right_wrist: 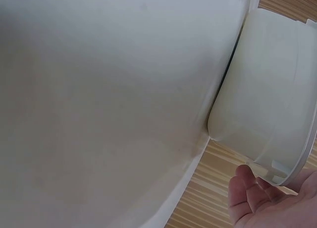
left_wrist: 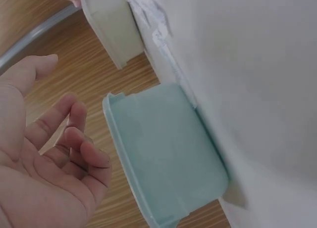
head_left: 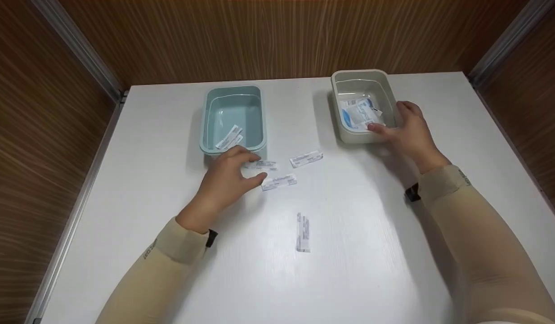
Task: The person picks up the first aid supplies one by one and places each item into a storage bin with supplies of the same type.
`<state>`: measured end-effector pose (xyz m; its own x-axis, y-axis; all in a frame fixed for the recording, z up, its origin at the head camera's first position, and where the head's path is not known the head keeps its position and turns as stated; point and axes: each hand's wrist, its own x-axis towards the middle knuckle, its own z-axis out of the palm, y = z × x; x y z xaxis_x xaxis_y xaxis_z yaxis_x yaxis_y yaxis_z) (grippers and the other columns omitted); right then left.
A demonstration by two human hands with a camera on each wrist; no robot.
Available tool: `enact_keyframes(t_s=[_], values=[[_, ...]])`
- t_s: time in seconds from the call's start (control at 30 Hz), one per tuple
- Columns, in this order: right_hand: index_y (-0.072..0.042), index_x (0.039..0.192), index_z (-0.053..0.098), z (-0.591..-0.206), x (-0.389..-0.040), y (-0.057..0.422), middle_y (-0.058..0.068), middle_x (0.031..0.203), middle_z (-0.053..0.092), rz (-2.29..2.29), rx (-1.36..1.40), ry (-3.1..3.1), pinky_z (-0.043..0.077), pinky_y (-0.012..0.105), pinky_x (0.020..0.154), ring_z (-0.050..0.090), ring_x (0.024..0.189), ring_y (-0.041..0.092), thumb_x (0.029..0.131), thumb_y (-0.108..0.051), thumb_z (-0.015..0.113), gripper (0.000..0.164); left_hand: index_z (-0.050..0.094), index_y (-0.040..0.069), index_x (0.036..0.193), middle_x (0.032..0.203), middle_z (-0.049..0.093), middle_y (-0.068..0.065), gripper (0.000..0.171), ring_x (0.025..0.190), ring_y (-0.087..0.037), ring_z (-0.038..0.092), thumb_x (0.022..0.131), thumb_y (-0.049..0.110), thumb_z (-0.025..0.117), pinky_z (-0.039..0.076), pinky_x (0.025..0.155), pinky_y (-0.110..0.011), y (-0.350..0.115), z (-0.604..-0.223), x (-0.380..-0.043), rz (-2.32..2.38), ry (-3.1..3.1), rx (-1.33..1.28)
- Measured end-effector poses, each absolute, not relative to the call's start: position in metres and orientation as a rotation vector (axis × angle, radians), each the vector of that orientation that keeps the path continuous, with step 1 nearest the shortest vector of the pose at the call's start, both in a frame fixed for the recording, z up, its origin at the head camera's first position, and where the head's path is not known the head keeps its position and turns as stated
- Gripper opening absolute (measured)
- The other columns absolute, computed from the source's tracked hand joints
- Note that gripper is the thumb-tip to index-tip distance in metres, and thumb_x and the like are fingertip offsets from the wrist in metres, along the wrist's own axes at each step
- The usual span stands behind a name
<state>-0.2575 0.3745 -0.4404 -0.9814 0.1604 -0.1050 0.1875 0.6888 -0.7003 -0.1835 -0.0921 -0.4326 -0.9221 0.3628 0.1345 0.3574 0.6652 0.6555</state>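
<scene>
My left hand (head_left: pixel 230 180) hovers by the near end of a teal plastic container (head_left: pixel 205 117), fingers loosely bent and thumb apart, holding nothing. Two slim white printed packets (head_left: pixel 231 137) lie inside that container. Under and beside the left fingertips are another slim packet (head_left: pixel 264 165) and a similar packet (head_left: pixel 279 181), both on the table. At the near right corner of a beige container (head_left: pixel 336 105), my right hand (head_left: pixel 410 135) grips the rim, thumb over the edge and fingers along the outer side. That container holds white-and-blue packets (head_left: pixel 360 112), one lettered "Surgical".
On the white table (head_left: pixel 331 279), one slim packet (head_left: pixel 306 159) lies between the containers. A further slim packet (head_left: pixel 303 232) lies lengthwise nearer the front. Wood-grain panels (head_left: pixel 282 40) with metal edge strips enclose the back and sides.
</scene>
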Motion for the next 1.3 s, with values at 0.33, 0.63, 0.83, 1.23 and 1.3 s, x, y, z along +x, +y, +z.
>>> enact_keyframes(t_s=[0.33, 0.63, 0.83, 1.23, 1.3], values=[[-0.004, 0.181, 0.017, -0.442, -0.257, 0.378, 0.017, 0.192, 0.008, -1.225, 0.305, 2.844, 0.011, 0.058, 0.147, 0.015, 0.177, 0.043, 0.095, -0.064, 0.087, 0.126, 0.078, 0.005, 0.140, 0.144, 0.072, -0.011, 0.052, 0.138, -0.034, 0.069, 0.097, 0.030, 0.091, 0.056, 0.120, -0.049, -0.080, -0.453, -0.189, 0.938, 2.726, 0.549], [-0.006, 0.182, 0.014, -0.444, -0.257, 0.378, 0.015, 0.192, 0.005, -1.215, 0.334, 2.828, 0.010, 0.058, 0.147, 0.012, 0.178, 0.042, 0.095, -0.065, 0.086, 0.127, 0.076, 0.002, 0.142, 0.153, 0.067, -0.015, 0.059, 0.143, -0.037, 0.067, 0.093, 0.030, 0.095, 0.051, 0.127, -0.050, -0.072, -0.464, -0.194, 0.761, 2.715, 0.552], [-0.006, 0.182, 0.013, -0.443, -0.256, 0.378, 0.014, 0.193, 0.005, -1.219, 0.344, 2.812, 0.009, 0.057, 0.147, 0.010, 0.179, 0.040, 0.095, -0.065, 0.086, 0.128, 0.075, 0.004, 0.144, 0.161, 0.063, -0.018, 0.055, 0.152, -0.038, 0.061, 0.096, 0.027, 0.092, 0.047, 0.132, -0.050, -0.069, -0.463, -0.193, 0.701, 2.664, 0.508], [-0.007, 0.182, 0.010, -0.442, -0.256, 0.378, 0.011, 0.193, 0.002, -1.240, 0.364, 2.785, 0.007, 0.057, 0.147, 0.006, 0.180, 0.039, 0.094, -0.065, 0.087, 0.131, 0.082, 0.005, 0.134, 0.128, 0.074, -0.009, 0.038, 0.116, -0.028, 0.067, 0.101, 0.025, 0.085, 0.056, 0.116, -0.047, -0.066, -0.460, -0.191, 0.684, 2.669, 0.492], [-0.007, 0.182, 0.010, -0.442, -0.256, 0.377, 0.012, 0.193, 0.002, -1.233, 0.363, 2.790, 0.007, 0.057, 0.147, 0.007, 0.180, 0.039, 0.094, -0.065, 0.087, 0.131, 0.081, 0.005, 0.134, 0.127, 0.074, -0.009, 0.039, 0.115, -0.027, 0.067, 0.100, 0.025, 0.085, 0.057, 0.114, -0.047, -0.066, -0.459, -0.190, 0.691, 2.671, 0.494]])
